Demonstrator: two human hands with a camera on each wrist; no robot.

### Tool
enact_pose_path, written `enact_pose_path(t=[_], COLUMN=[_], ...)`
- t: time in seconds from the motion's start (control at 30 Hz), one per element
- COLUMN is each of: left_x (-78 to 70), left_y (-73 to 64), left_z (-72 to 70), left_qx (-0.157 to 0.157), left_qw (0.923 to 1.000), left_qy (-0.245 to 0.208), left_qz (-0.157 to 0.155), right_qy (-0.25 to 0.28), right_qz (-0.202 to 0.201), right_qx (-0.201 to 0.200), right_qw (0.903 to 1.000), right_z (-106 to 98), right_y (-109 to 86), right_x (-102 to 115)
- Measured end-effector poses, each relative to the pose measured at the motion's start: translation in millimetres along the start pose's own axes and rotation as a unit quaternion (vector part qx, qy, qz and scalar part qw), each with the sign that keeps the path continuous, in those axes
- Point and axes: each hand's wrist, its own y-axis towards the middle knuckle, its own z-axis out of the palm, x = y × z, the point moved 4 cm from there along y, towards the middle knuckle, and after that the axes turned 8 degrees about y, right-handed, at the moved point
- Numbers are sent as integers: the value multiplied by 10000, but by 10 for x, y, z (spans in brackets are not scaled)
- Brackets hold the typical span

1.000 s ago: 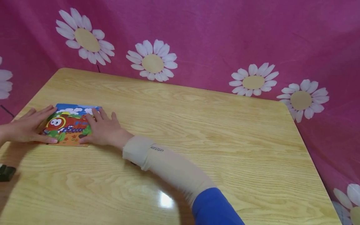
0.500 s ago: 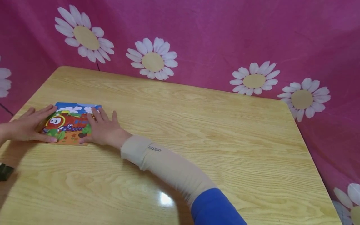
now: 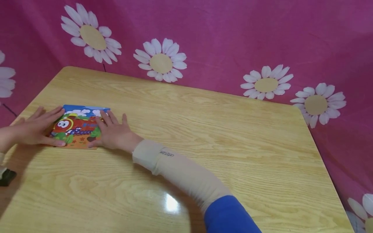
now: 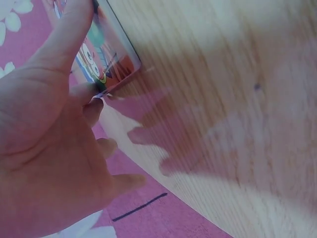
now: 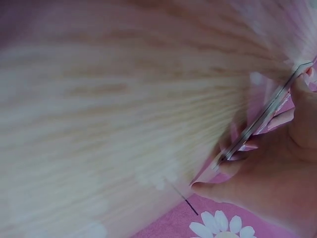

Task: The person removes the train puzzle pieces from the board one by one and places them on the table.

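Note:
A flat picture board [image 3: 80,127] with a red cartoon train under a blue sky lies at the left of the wooden table. My left hand [image 3: 36,129] rests at its left side, fingers spread and thumb along the lower left corner. At the opposite side, my right hand [image 3: 115,134] lies with spread, mostly straight fingers over the board's right margin. The left wrist view has the left hand [image 4: 49,129] beside the board's corner [image 4: 116,49]. Seen from the right wrist, the board [image 5: 262,116] shows its thin edge against the right hand [image 5: 282,168].
The wooden table [image 3: 204,139] stretches far to the right. Behind it hangs a pink cloth [image 3: 204,38] printed with white daisies. A dark block-like object [image 3: 8,177] sits near the left wrist, partly cut off by the frame.
The head view has shifted slightly, so everything appears a little further right. Both hands keep their places at the sides of the picture board.

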Motion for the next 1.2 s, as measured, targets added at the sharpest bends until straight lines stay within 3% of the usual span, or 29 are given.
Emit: enact_pose_path(t=[0.27,0.93,1.2], left_x=[-164,-659,-921], left_y=[-43,-9,-7], left_z=[-4,65,80], left_qx=[113,31,-52], left_qw=[9997,9998,9999], left_qy=[82,-189,36], left_qz=[-178,93,111], right_qy=[-29,235,186], right_qz=[-205,-604,-781], right_qx=[30,82,-46], right_qw=[9998,9979,9968], right_z=[21,101,139], right_y=[-88,-427,-593], right_x=[-90,-489,-689])
